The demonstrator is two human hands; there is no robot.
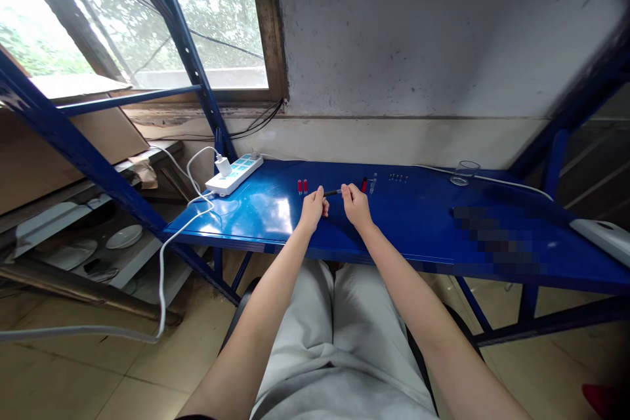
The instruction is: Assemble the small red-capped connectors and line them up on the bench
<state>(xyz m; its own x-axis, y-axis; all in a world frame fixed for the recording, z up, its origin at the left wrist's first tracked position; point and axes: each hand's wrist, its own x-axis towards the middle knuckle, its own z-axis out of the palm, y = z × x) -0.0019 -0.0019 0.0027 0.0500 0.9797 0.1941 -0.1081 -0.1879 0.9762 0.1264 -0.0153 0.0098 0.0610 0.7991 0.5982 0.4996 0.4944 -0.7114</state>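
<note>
Just above the blue tabletop (413,230), a slim black pen-like rod (333,192) spans the gap between my hands. My left hand (314,209) is closed on its left end, thumb on top. At the other end, the fingers of my right hand (356,205) pinch it. Beyond my left hand stand two small red cylinders (302,187), side by side, that look like batteries. Close behind my right hand are a red and black piece (364,184) and a clear tube-like piece (373,182). Several tiny metallic bits (398,178) lie farther right in rows.
A white power strip (235,174) with a plugged-in charger sits at the left end, its cable (162,275) hanging off the edge. A clear glass (464,173) stands back right. A blurred dark patch (497,239) and a white object (603,239) are at the right.
</note>
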